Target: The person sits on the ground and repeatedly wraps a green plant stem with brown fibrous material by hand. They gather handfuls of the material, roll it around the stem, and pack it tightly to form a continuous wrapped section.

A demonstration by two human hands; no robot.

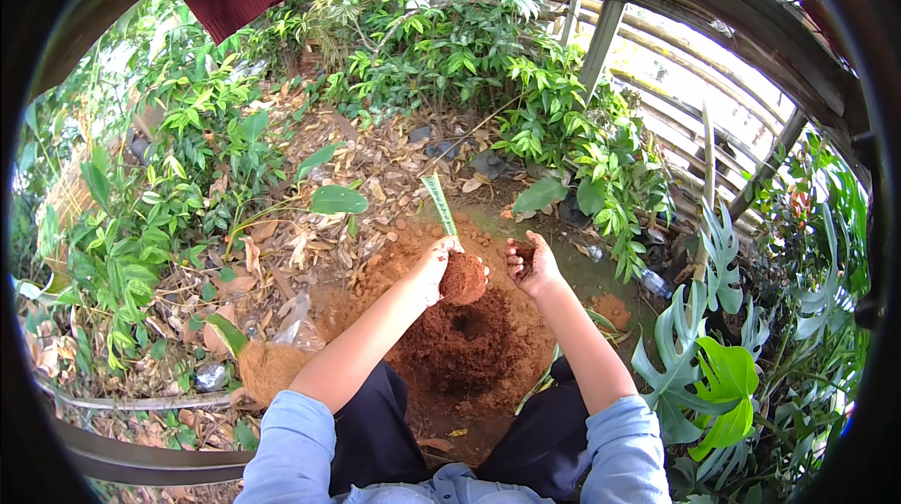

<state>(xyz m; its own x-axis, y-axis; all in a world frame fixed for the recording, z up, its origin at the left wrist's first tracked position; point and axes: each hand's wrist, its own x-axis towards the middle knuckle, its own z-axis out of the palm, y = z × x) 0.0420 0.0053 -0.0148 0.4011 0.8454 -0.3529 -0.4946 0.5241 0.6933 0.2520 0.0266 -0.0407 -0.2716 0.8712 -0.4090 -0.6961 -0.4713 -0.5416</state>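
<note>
Over a mound of loose reddish-brown soil [413, 344] with a dark hole in its middle, my left hand [432, 265] is closed around the base of a small plant. It has a rounded clump of brown soil [465, 281] at its base. A long, pale-banded green leaf [438, 206] rises from behind the fingers. To the right, apart from the plant, my right hand [537, 269] is raised with its fingers curled inward. Dark soil sits in that palm and clings to the fingertips.
A brown fibrous ball [267, 371] lies by my left forearm, near crumpled clear plastic [297, 324]. Dry leaves [375, 152] cover the ground ahead. Leafy shrubs [450, 53] and a bamboo fence [676, 53] stand beyond, with large split-leaf plants [671, 363] at right.
</note>
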